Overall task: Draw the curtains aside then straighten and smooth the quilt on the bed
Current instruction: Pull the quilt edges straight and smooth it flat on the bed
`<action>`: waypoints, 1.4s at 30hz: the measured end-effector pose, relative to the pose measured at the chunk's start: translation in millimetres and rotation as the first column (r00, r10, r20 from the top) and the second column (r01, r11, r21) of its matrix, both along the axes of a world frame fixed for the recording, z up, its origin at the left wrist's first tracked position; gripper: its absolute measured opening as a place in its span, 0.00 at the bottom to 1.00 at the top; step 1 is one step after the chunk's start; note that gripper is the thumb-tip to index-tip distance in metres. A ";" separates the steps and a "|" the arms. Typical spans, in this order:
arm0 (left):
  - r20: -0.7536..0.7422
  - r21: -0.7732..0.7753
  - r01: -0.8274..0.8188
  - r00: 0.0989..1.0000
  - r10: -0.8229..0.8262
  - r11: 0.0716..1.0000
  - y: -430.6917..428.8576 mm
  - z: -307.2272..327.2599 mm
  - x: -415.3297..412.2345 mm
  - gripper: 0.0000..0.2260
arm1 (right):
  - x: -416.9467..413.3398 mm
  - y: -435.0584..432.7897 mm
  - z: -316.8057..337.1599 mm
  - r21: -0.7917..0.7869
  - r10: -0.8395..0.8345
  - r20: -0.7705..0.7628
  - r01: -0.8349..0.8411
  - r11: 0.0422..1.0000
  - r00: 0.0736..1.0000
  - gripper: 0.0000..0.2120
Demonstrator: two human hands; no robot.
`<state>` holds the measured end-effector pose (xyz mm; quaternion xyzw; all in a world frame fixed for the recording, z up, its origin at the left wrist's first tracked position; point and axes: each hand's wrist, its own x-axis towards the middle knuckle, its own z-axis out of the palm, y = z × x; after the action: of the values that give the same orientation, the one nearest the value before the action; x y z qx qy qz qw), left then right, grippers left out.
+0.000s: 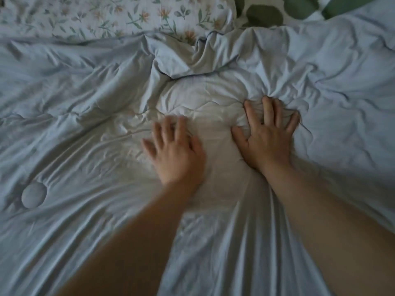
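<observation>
Fabric: pale blue quilt (74, 129) all over the bed, soft, light, kinda slippery, rumpled.
Left hand (177, 152): flat on it, fingers spread, gripping nothing.
Right hand (267, 137): same, pressing down.
Grab spot: I'd say the folded top edge near the floral pillow (111, 16).

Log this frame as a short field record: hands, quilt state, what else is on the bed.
left hand: flat on quilt, fingers spread, blurred
right hand: pressed into quilt, fingers spread
quilt: pale blue, heavily creased, folded edge bunched at the far middle
floral fabric: beyond quilt, far left
green patterned fabric: far right
curtains: out of view
</observation>
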<state>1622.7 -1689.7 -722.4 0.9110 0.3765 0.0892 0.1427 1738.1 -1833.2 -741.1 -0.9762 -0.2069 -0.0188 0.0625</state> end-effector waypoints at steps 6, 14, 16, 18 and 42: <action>-0.085 0.013 0.134 0.988 -0.133 0.991 -81.4 -20.5 -12.0 0.29 | 5.6 -2.9 -2.9 0.081 0.027 0.037 -0.030 0.996 0.999 0.30; -0.134 0.056 0.110 0.986 -0.102 0.992 -80.4 -21.9 -5.9 0.30 | 75.1 -30.3 43.4 0.339 -0.263 0.101 0.215 0.916 0.960 0.22; -0.147 0.073 0.116 0.984 -0.105 0.991 -79.7 -22.2 -3.1 0.30 | 109.2 -51.0 57.7 0.185 -0.367 0.002 0.360 0.914 0.930 0.33; -0.151 0.080 0.119 0.983 -0.106 0.990 -80.0 -22.3 -3.6 0.30 | 127.3 -60.0 57.9 0.107 -0.405 -0.097 0.415 0.904 0.909 0.41; -0.145 0.087 0.161 0.978 -0.147 0.983 -76.4 -24.4 -3.0 0.30 | 11.0 -83.8 29.6 0.169 -0.096 0.162 0.068 0.983 0.982 0.26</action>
<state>1619.8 -1766.2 -746.8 0.9474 0.3087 0.0333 0.0777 1749.2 -1917.1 -711.5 -0.9704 -0.1688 -0.1210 0.1232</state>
